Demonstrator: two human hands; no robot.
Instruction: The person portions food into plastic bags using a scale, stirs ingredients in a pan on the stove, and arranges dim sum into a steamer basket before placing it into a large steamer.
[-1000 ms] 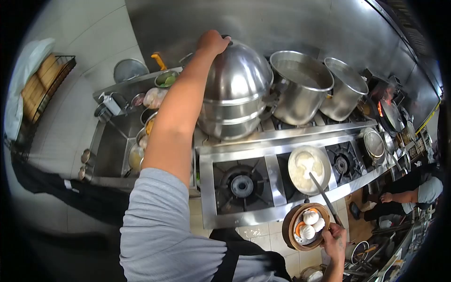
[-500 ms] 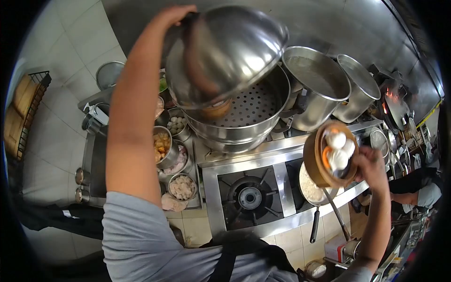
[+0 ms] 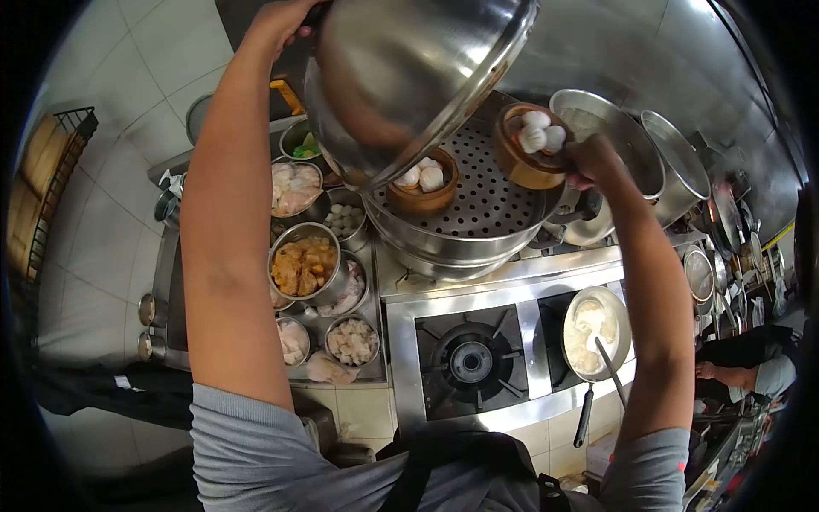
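My left hand (image 3: 286, 24) grips the handle of a big domed metal lid (image 3: 401, 68), tilted up over the left side of a large steamer (image 3: 461, 247). In my right hand (image 3: 593, 160) is a bamboo basket (image 3: 533, 171) with white buns, held above the right part of the steamer's perforated tray (image 3: 479, 183). A second bamboo basket (image 3: 426, 200) of white buns sits on that tray at the left, under the lid's edge.
Metal bowls of raw food, one with orange pieces (image 3: 304, 266), stand left of the stove (image 3: 469, 363). A pan (image 3: 597, 333) with a utensil rests on the right burner. Two tall pots (image 3: 674, 158) stand behind right. Another person (image 3: 751, 371) is at far right.
The lid has come up off the steamer and tilted, uncovering the tray and the basket inside. My right hand has carried its basket from the stove's front edge up over the steamer.
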